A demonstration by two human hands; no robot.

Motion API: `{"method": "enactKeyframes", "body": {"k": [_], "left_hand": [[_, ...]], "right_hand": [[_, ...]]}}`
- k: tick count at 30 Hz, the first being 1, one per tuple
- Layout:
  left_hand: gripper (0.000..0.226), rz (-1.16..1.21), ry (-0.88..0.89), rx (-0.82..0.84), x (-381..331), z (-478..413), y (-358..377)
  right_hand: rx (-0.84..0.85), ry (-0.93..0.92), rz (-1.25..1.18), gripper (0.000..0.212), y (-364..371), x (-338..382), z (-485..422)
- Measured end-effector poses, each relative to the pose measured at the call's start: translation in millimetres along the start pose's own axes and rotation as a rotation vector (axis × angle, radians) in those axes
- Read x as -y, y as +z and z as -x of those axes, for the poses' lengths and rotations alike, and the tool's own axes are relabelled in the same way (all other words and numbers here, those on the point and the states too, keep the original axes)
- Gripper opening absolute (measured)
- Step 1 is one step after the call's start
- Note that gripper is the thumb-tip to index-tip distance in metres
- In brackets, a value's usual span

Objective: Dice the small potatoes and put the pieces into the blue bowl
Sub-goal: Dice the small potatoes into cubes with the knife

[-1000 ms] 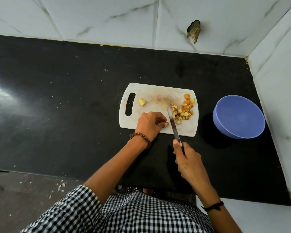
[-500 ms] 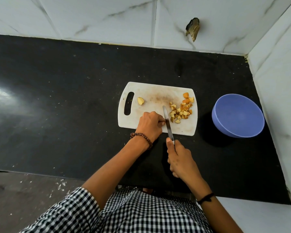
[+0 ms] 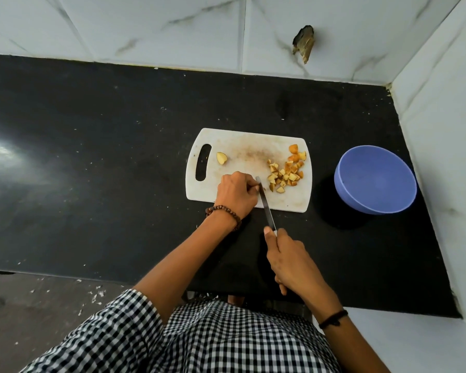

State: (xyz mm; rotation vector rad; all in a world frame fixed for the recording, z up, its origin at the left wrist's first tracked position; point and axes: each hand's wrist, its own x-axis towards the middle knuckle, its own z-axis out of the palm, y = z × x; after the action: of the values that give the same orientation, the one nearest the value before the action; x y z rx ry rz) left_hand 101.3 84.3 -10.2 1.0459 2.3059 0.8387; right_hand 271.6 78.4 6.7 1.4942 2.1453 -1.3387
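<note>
A white cutting board (image 3: 242,154) lies on the black counter. Diced potato pieces (image 3: 285,172) are piled on its right side, and one potato half (image 3: 221,158) sits near the handle slot. My left hand (image 3: 236,193) is curled at the board's near edge, pinching a potato piece that its fingers hide. My right hand (image 3: 288,261) grips the knife (image 3: 265,204), whose blade tip rests against my left fingertips. The blue bowl (image 3: 375,180) stands to the right of the board and looks empty.
The black counter (image 3: 105,162) stretches to the left. White tiled walls close off the back and right side, with a broken hole (image 3: 304,44) in the back wall. The counter's front edge runs just below my forearms.
The knife blade has shifted left from beside the diced pile to my left fingertips, then pulled back toward me. My left hand stays curled at the board's near edge.
</note>
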Motion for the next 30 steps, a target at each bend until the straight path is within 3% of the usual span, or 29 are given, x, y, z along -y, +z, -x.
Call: {"method": "enactKeyframes", "body": {"k": [10, 15, 20, 24, 30], "left_hand": [[0.013, -0.036, 0.033, -0.019, 7.9, 5.2, -6.0], [0.016, -0.021, 0.038, -0.046, 17.4, 10.4, -13.2], [0.009, 0.02, -0.039, -0.091, 26.1, 15.1, -23.4], [0.007, 0.043, -0.061, -0.099, 32.8, 16.8, -29.0], [0.009, 0.043, -0.05, -0.095, 41.8, 15.2, -31.8]], "right_hand": [[-0.124, -0.009, -0.267, 0.045, -0.6, -17.8, 9.7], [-0.125, -0.114, -0.229, 0.046, -2.9, -4.5, 3.9], [-0.087, -0.176, -0.015, 0.048, 6.8, 8.9, -11.4], [-0.099, -0.156, 0.061, 0.048, 9.5, 8.4, -17.2], [-0.239, -0.067, -0.02, 0.049, -11.4, -7.9, -23.9]]}}
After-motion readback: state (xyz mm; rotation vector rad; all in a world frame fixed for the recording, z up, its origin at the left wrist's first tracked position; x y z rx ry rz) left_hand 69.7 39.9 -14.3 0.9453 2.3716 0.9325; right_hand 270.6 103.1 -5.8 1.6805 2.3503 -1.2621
